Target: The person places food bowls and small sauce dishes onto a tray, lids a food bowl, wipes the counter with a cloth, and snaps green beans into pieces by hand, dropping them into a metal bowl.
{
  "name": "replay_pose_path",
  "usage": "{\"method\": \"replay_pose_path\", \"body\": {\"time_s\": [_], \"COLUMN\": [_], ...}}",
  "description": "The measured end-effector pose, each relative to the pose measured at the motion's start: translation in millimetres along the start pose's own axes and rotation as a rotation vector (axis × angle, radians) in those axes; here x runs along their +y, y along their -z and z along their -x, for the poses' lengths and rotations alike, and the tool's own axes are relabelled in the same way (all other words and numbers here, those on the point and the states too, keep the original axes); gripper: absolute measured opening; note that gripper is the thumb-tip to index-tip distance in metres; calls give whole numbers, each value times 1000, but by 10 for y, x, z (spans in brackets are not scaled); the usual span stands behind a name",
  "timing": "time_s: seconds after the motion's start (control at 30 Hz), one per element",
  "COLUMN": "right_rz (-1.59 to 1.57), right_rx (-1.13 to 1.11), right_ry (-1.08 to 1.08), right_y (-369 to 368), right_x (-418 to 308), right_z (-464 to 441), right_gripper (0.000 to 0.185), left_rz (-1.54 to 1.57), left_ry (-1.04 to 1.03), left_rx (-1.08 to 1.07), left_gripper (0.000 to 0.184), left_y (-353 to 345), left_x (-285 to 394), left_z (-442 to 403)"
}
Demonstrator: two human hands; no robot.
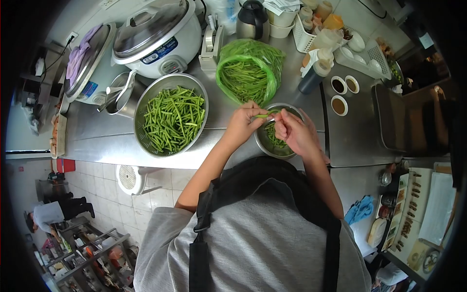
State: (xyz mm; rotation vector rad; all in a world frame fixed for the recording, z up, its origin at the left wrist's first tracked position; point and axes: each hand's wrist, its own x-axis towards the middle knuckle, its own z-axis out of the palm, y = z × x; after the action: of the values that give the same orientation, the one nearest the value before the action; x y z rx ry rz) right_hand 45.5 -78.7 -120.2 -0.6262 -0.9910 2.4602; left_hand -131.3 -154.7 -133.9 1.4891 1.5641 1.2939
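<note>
My left hand pinches one end of a green bean, and the fingers of my right hand are closed at its other end. Both hands are above a small steel bowl with short green bits inside. To the left, a steel colander holds a heap of cut green beans. Just beyond my hands stands an open green plastic bag full of long green beans.
Two large rice cookers stand at the back left, beside a steel pot with ladles. A dark sauce bottle, small sauce dishes and a white basket are on the right. A white stool is below the counter; another person is far left.
</note>
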Motion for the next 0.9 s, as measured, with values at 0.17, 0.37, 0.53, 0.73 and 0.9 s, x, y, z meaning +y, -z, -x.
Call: {"method": "replay_pose_path", "body": {"time_s": [0.17,0.37,0.53,0.73,0.9], "right_rz": [-307,664,1006,-71,91], "right_rx": [-199,132,75,95,155], "right_ry": [83,202,294,97,62], "right_y": [66,315,120,142,258], "right_x": [-63,10,202,371,186], "right_z": [-13,-33,-8,-87,-75], "right_gripper": [28,28,29,27,23], "left_rz": [75,506,517,495,108], "left_ry": [82,281,274,256,202], "left_rx": [-74,18,78,151,434], "left_gripper": [18,19,18,18,16], "left_y": [-94,-177,-216,-120,468], "left_x": [39,24,-31,27,-12], "left_z": [65,28,8,99,183]}}
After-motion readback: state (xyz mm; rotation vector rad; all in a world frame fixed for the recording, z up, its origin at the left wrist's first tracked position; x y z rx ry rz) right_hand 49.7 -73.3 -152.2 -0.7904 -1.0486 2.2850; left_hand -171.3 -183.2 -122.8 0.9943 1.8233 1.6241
